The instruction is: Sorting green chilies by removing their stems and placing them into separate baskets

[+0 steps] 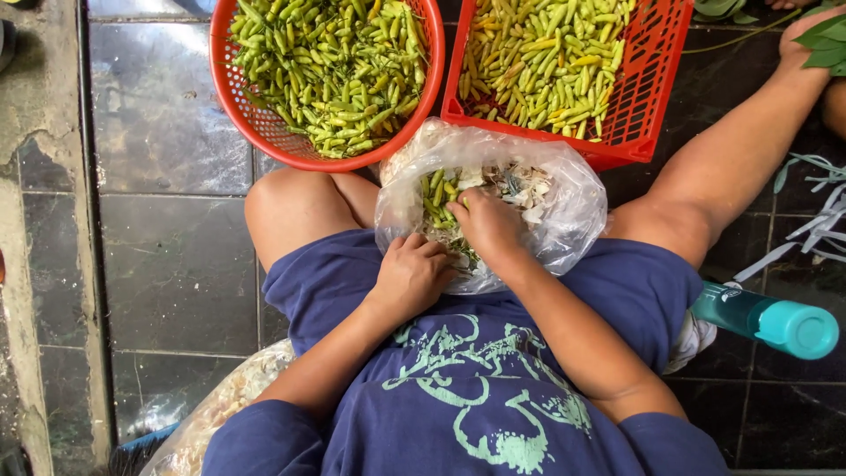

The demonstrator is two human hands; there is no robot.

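A clear plastic bag rests on my lap, holding green chillies and pale scraps. My right hand reaches into the bag, fingers curled down among the chillies; what it grips is hidden. At the bag's near rim my left hand is closed, with its knuckles up, and seems to pinch the plastic edge. Just beyond the bag stand a round red basket and a rectangular red basket, both piled with green and yellowish chillies.
I sit on a dark tiled floor. A teal bottle lies by my right thigh. Another plastic bag of pale scraps sits at my left hip. Green leaves and pale strips lie at the right.
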